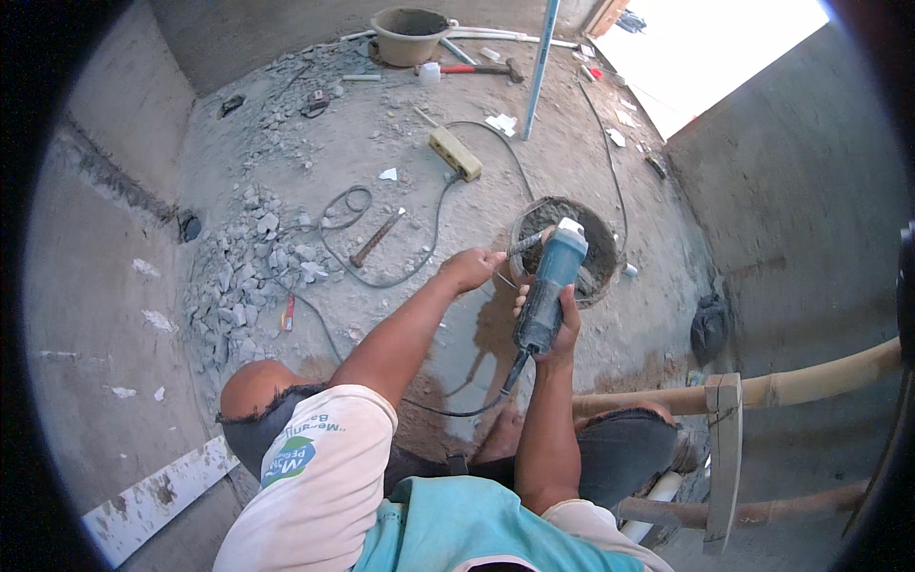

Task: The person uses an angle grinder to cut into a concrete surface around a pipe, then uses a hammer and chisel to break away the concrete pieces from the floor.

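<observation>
My right hand (562, 329) is wrapped round the body of a teal and black angle grinder (550, 286), held tilted with its head pointing away from me. A cord runs from the grinder's rear end. Close by on its left, my left hand (472, 270) is closed, fingertips pinched at the end of a narrow grey ribbed piece (524, 244) beside the grinder's head. Whether this piece is a side handle or a separate tool, I cannot tell. Beneath the grinder's head stands a round bucket (610, 250) with grey mortar-like material in it, partly hidden.
A cream power strip (455, 153) lies ahead, its cable looping across the dusty floor. A rusty chisel-like bar (377, 238) and rubble (238, 276) are to the left. Farther off are a hammer (486, 69) and a basin (410, 36). A bamboo ladder (724, 448) leans at right.
</observation>
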`<state>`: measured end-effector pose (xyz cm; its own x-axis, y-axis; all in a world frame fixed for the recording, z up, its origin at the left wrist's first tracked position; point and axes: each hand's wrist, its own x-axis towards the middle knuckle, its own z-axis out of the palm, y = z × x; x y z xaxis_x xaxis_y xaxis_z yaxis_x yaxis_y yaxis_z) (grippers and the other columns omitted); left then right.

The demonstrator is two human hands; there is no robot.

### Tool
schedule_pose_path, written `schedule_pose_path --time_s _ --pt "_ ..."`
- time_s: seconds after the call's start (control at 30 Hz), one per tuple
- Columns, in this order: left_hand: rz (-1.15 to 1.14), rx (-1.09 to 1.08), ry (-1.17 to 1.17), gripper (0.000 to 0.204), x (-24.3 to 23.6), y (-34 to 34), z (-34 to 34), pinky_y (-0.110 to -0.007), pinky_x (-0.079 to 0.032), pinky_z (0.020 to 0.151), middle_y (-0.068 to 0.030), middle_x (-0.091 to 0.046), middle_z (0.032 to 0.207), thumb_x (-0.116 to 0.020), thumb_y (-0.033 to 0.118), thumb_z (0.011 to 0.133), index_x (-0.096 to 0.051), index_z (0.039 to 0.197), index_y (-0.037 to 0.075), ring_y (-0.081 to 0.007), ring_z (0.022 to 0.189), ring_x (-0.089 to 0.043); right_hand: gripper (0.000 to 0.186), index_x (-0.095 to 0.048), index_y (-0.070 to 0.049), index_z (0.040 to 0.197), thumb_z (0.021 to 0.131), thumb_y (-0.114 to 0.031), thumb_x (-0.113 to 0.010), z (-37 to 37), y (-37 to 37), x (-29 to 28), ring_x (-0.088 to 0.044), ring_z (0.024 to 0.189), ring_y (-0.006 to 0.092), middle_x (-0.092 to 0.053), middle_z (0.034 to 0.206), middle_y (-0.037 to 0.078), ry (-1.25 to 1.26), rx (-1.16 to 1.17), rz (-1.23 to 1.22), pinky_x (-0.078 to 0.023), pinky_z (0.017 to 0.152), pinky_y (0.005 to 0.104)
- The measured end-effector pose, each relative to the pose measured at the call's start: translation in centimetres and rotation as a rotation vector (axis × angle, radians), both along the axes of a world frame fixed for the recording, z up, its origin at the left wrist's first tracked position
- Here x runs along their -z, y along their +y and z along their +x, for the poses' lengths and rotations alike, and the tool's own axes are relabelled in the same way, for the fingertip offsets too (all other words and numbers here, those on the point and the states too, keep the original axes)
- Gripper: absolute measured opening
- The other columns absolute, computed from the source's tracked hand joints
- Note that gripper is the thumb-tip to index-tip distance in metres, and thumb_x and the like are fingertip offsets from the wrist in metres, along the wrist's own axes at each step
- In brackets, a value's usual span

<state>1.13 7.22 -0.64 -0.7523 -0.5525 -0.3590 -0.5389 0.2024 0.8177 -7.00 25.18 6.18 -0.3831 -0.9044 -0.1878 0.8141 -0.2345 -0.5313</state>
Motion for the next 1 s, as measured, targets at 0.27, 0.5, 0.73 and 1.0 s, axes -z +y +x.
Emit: schedule_pose_path --time_s 0.27,0.5,0.73,1.0 --pt "-0.018 0.018 -0.044 0.051 -2.4 0.4 0.7 -0.042 -0.046 0.088 -0.0184 -0.066 0.107 -0.045 0.052 0.092 -0.065 0.110 0.008 -0.0339 0.102 -0.062 0.065 -0.046 0.007 0.119 0.090 -0.050 -0.053 0.3 -0.4 0.0 -0.066 0.079 0.0270 -0.061 0.098 0.020 0.019 0.001 0.050 -0.058 0.068 0.0367" --pt "-0.080 -0.018 -0.053 0.049 -1.2 0.5 0.5 -0.042 -0.047 0.086 -0.0151 -0.066 0.107 -0.046 0.052 0.092 -0.064 0.113 0.012 -0.0329 0.100 -0.062 0.064 -0.048 0.007 0.118 0.090 -0.050 -0.055 0.2 -0.6 -0.1 -0.066 0.080 0.0271 -0.062 0.097 0.020 0.032 -0.008 0.054 -0.059 0.069 0.0373" --pt "-0.149 -0.013 -0.081 0.049 -2.1 0.8 0.6 -0.045 -0.047 0.083 -0.0178 -0.066 0.102 -0.045 0.053 0.092 -0.065 0.103 0.009 -0.0354 0.098 -0.062 0.063 -0.048 0.006 0.118 0.090 -0.050 -0.054 0.0 -0.5 0.1 -0.066 0.080 0.0271 -0.061 0.099 0.020 0.005 -0.012 0.052 -0.059 0.069 0.0375" --pt "-0.138 -0.025 -0.065 0.052 -2.2 0.9 0.7 -0.046 -0.046 0.086 -0.0185 -0.066 0.104 -0.044 0.055 0.092 -0.064 0.106 0.009 -0.0354 0.101 -0.061 0.062 -0.049 0.007 0.117 0.091 -0.049 -0.053 0.3 -0.3 -0.2 -0.066 0.080 0.0274 -0.061 0.099 0.020 0.038 0.000 0.054 -0.059 0.068 0.0366"
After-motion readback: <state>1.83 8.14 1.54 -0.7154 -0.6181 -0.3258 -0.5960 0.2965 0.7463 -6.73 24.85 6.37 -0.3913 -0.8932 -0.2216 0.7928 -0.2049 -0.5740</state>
